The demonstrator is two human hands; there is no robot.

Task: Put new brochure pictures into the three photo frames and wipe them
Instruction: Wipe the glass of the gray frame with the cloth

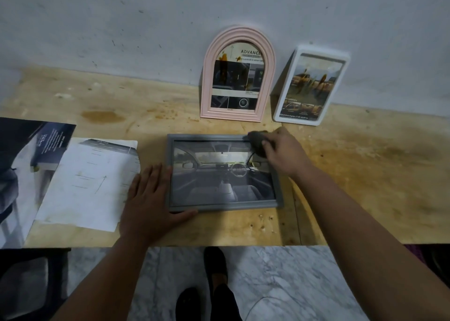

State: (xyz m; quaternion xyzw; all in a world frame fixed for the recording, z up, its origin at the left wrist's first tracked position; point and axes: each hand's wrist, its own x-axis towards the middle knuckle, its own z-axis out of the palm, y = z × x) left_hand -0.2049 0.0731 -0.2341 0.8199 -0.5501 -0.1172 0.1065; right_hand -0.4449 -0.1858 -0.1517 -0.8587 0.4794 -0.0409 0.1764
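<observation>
Plywood table (365, 174): grey frame (222, 205) lies flat at centre, car-interior picture already in. Pink arched frame (237, 75) and white frame (313, 84), both filled yet stained, lean on the wall, seemingly unwiped. Left hand (148, 199), fingers flat, steadies the grey frame; right hand (280, 150) grips a dark cloth (257, 143) on its far right corner.
</observation>
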